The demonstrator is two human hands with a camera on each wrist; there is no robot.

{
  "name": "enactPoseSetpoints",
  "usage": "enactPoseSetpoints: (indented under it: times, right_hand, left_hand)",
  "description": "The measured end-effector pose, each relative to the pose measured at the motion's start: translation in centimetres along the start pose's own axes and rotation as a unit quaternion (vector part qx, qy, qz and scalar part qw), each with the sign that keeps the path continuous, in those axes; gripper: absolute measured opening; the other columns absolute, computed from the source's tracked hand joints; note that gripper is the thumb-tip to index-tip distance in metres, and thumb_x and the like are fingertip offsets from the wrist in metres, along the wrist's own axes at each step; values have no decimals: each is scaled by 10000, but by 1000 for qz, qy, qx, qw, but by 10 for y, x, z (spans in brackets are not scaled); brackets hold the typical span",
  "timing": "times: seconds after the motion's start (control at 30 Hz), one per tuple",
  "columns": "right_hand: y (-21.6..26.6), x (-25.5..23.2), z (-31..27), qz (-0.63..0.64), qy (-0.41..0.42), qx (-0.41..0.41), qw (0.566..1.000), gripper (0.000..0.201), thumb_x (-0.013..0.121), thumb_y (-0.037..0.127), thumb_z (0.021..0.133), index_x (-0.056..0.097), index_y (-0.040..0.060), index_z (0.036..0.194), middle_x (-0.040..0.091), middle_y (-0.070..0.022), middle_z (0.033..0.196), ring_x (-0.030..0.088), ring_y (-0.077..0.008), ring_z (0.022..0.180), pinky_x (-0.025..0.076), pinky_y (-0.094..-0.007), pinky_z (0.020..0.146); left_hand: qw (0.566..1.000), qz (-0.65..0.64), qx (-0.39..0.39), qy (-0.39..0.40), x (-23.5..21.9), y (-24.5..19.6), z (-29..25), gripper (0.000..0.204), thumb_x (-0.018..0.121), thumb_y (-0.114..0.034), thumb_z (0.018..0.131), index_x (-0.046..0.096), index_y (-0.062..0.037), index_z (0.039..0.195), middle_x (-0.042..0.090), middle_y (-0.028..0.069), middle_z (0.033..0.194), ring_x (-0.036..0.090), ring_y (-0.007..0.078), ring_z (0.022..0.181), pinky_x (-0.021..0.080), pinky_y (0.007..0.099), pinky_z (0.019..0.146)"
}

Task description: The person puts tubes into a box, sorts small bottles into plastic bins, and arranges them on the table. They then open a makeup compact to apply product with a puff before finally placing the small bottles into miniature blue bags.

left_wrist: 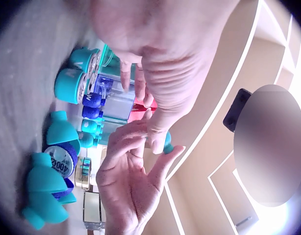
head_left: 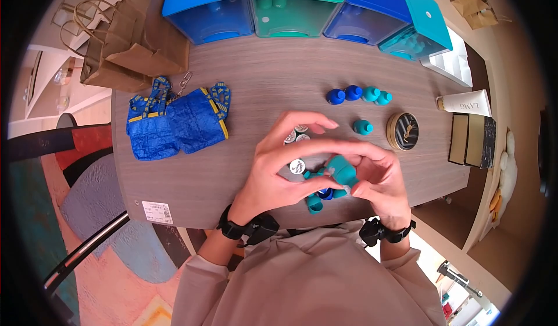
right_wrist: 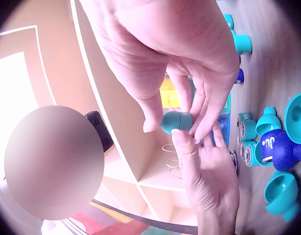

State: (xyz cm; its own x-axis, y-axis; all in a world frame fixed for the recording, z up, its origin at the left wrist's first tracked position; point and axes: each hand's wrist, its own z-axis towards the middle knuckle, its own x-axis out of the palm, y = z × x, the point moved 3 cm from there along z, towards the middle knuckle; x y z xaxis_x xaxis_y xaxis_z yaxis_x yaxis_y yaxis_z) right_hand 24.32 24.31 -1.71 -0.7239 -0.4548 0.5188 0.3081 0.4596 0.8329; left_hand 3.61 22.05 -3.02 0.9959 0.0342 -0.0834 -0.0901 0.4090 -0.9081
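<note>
Both hands meet over the near part of the table around a small teal bottle-shaped capsule with a rounded end. My left hand has its thumb and a fingertip against one end, pinching it. From the other side, my right hand grips it between thumb and fingers. In the left wrist view, most of the capsule is hidden behind the fingers. Beneath the hands lie teal half-shells with short necks, and a dark blue piece sits among them. Several round teal containers with printed faces stand beside my left hand.
Beyond the hands stand dark blue capsules and teal capsules, plus a round gold-rimmed tin. Lidded blue bins and a green bin line the back. A blue bag and paper bags are left.
</note>
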Motion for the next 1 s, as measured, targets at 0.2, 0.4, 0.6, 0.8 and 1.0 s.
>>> enactPoseSetpoints:
  times: [0.2,0.4,0.6,0.8,1.0]
  right_hand:
    - [12,-11,-19,-16,-59,-53,997,740,977,229,851,636,-146,1391,717,-176,1249,748,-268,1119,612,-434,1009]
    - [24,-19,-38,-84,-123,-97,984,718,911,356,919,652,-134,1376,703,-157,1155,761,-232,974,614,-367,898]
    - [25,-32,-46,-116,-138,-85,980,541,861,251,975,697,-117,1337,732,-132,1093,747,-193,986,591,-314,912]
    - [8,-35,-46,-462,-193,-15,866,301,809,22,974,757,-42,1264,737,-106,1103,727,-178,915,595,-317,858]
    - [6,-22,-30,-517,-219,-83,823,236,762,-9,988,753,-60,1218,635,-137,1243,717,-214,875,607,-335,771]
  left_hand:
    - [997,-29,23,-62,-14,4,1,882,1097,-187,568,711,-31,1346,683,147,1348,677,288,1251,557,412,1039]
    - [997,42,23,-62,-28,8,2,849,1089,-148,566,710,-51,1320,701,140,1280,691,277,1190,554,398,1004]
    - [980,183,-81,9,-22,10,3,790,1054,-173,635,713,-78,1340,655,110,1315,644,249,1192,513,386,1039]
    - [954,267,-114,76,-8,13,-1,722,975,-214,742,683,-115,1395,617,95,1342,564,337,1262,421,449,1102]
    - [952,282,-101,65,-7,17,-2,546,862,-73,804,706,-116,1325,628,90,1287,595,305,1186,436,420,1024]
